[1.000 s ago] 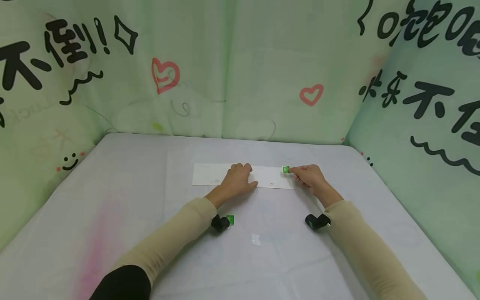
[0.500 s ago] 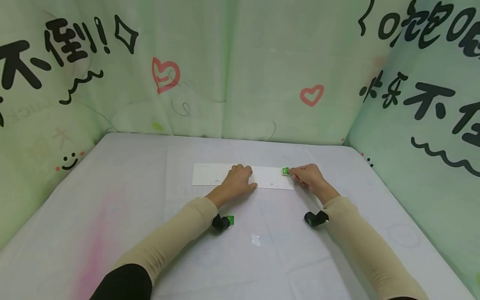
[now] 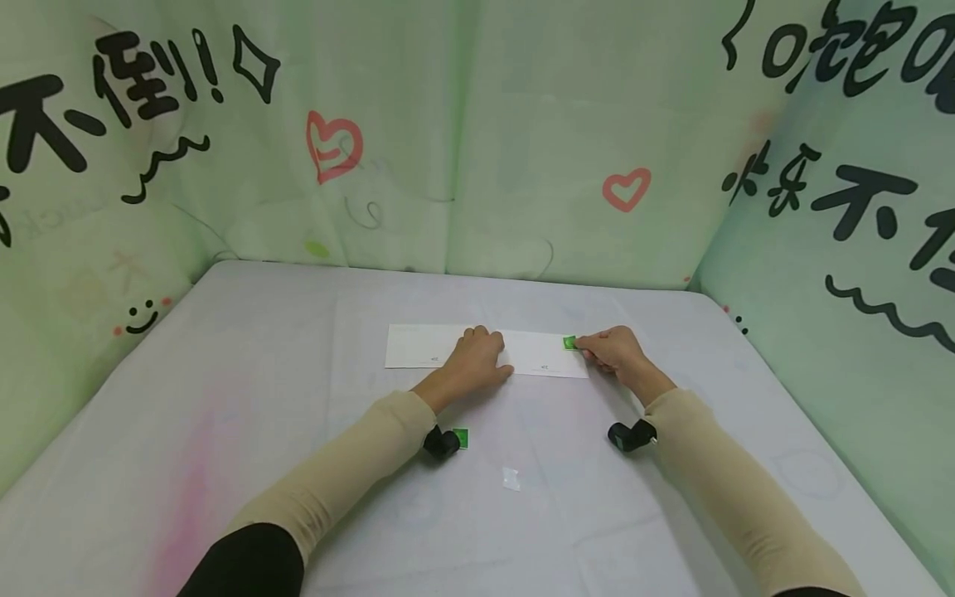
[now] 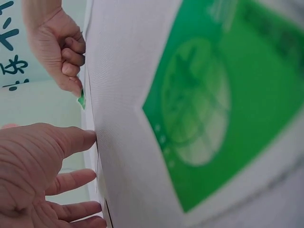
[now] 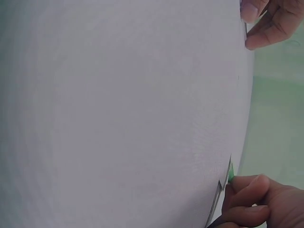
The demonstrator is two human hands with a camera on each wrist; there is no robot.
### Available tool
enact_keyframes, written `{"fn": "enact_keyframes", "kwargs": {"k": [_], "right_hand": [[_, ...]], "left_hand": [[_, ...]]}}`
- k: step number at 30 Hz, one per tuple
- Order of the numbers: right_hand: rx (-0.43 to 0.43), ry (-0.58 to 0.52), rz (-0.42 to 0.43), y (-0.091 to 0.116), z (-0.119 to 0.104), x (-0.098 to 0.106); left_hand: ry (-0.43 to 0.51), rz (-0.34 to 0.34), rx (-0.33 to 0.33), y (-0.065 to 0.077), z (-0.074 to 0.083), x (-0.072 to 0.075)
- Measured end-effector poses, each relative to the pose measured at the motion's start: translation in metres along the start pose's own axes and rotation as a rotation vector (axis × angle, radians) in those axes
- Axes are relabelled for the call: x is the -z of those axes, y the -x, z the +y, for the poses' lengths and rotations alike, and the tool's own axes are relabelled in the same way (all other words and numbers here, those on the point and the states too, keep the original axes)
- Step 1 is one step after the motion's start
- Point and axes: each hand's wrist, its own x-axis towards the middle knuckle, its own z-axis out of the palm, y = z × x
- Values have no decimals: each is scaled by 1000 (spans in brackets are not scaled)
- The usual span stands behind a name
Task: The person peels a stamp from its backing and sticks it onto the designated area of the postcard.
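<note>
Left grip (image 3: 474,360), right grip (image 3: 615,350), gap between

The long white paper (image 3: 533,355), with tiny dark marks, lies on the counter (image 3: 582,514) under the left hand (image 3: 473,358). The little green square (image 3: 569,342) is pinched in the right hand (image 3: 615,351), at the paper's end by that hand.

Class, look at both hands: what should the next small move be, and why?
Probably, the right hand should press the green square flat onto the white strip. It pinches the square by one side at the strip's right end, and the left hand rests on the strip, which may steady it. Whether square and strip already touch is unclear.
</note>
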Motion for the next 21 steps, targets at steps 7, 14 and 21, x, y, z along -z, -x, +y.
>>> {"fn": "enact_keyframes", "kwargs": {"k": [7,14,21], "right_hand": [[-2,25,15,-2,2,-2],[22,59,1,-6,2,-6],[59,115,23,-4,3,-3]], "left_hand": [[16,-9,-3,2,-1,0],[-15,-14,13,3,-2,1],[-19,-29,7,0,0,-1]]}}
